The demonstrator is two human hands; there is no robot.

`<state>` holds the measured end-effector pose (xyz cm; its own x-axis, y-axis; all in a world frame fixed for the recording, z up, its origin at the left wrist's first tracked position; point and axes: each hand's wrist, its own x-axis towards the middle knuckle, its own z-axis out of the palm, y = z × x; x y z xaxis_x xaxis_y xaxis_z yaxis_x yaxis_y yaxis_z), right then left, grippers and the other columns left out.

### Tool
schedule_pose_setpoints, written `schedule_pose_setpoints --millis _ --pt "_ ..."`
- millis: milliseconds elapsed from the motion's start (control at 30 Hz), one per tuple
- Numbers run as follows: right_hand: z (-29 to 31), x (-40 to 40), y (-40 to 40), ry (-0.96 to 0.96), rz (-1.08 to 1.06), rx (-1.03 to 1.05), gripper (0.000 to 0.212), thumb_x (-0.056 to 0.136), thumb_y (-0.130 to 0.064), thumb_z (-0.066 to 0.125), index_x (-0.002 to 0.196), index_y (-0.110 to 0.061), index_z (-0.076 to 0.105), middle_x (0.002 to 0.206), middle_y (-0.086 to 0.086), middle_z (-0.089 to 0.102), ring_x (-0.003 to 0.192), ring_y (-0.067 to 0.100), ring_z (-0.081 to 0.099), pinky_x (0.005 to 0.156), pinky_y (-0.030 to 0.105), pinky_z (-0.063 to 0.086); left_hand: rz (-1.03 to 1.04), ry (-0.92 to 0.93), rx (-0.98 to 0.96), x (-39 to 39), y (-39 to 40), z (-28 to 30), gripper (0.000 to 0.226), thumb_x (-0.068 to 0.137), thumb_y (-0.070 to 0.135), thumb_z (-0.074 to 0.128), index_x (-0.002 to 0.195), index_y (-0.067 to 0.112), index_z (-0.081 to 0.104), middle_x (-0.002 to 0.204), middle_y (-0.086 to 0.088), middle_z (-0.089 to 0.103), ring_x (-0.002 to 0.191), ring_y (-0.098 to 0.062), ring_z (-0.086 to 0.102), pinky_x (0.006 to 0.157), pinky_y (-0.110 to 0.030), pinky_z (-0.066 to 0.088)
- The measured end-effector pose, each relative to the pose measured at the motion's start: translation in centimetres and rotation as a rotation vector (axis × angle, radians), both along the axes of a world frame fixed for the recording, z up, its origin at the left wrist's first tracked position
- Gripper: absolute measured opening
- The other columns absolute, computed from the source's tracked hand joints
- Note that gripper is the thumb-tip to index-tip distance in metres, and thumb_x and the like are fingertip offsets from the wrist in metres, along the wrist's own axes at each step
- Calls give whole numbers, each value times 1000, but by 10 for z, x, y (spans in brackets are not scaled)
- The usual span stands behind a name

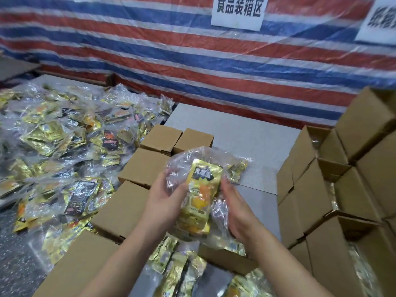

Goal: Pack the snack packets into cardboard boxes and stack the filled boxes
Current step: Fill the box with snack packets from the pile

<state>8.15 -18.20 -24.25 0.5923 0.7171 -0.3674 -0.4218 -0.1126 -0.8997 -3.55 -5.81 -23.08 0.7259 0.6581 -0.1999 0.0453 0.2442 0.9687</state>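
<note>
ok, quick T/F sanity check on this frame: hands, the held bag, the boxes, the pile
1. Both hands, left hand and right hand, hold the clear bag of gold snack packets. True.
2. The loose pile of packets lies on the right side. False: it lies on the left.
3. The row of closed cardboard boxes runs left of the hands. True.
4. The stacked boxes on the right are all sealed. False: several have open flaps.
5. The backdrop is a plain white wall. False: it is a red, white and blue striped tarp.
</note>
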Motion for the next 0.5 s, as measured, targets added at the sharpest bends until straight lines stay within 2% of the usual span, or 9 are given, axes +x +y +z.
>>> schedule_pose_setpoints --millis 33,100,167,233,300,333,400,467,500 --pt "16 3 3 96 23 94 100 56 -85 70 135 -25 61 135 9 63 125 31 60 102 54 49 -9 -33 12 16 -5 17 34 97 24 62 119 48 52 105 2 75 88 -21 75 76 -44 62" --pt "48 8 5 196 99 255 77 66 -79 68 121 -25 73 125 10 69 116 30 66 89 45 57 -43 -53 163 45 -19 44 36 100 30 53 133 40 46 112 4 71 100 -17 71 90 -43 57" --pt "71 15 2 189 111 384 68 72 -75 67 119 -26 73 124 8 70 116 27 66 87 40 56 -77 -83 414 66 -32 65 31 102 36 41 132 34 48 125 14 62 112 -1 57 102 -35 45" --pt "85 24 -4 126 84 469 60 79 -69 65 121 -26 72 127 7 69 120 26 64 90 40 55 -101 -45 677 81 -41 79 43 100 44 31 138 29 46 140 19 41 121 11 32 113 -26 22" --pt "94 31 -13 59 45 500 59 82 -63 66 126 -24 68 132 11 65 124 29 61 92 41 55 -127 62 877 91 -45 88 58 96 50 21 144 26 42 153 8 30 136 4 17 118 -30 10" --pt "95 34 -18 36 20 504 62 80 -60 71 130 -22 66 134 14 63 125 31 60 92 42 55 -152 94 939 95 -47 90 60 94 51 18 144 27 42 157 3 27 144 -6 15 121 -37 9" --pt "94 40 -28 -19 -10 501 62 81 -50 76 132 -18 63 134 18 61 125 35 59 92 44 55 -231 113 1015 101 -49 95 58 95 51 17 140 27 45 156 -1 31 146 -20 21 122 -47 15" --pt "89 46 -37 -59 -35 469 50 88 -38 69 131 -14 62 132 21 62 123 37 60 92 44 56 -342 90 1002 108 -48 95 54 99 51 22 140 27 48 152 0 40 142 -19 30 119 -42 21" --pt "87 50 -42 -74 -59 446 46 90 -34 66 130 -12 63 128 21 64 117 36 63 88 43 57 -421 55 915 110 -44 93 49 102 51 29 138 27 51 147 3 46 138 -16 37 117 -37 26"
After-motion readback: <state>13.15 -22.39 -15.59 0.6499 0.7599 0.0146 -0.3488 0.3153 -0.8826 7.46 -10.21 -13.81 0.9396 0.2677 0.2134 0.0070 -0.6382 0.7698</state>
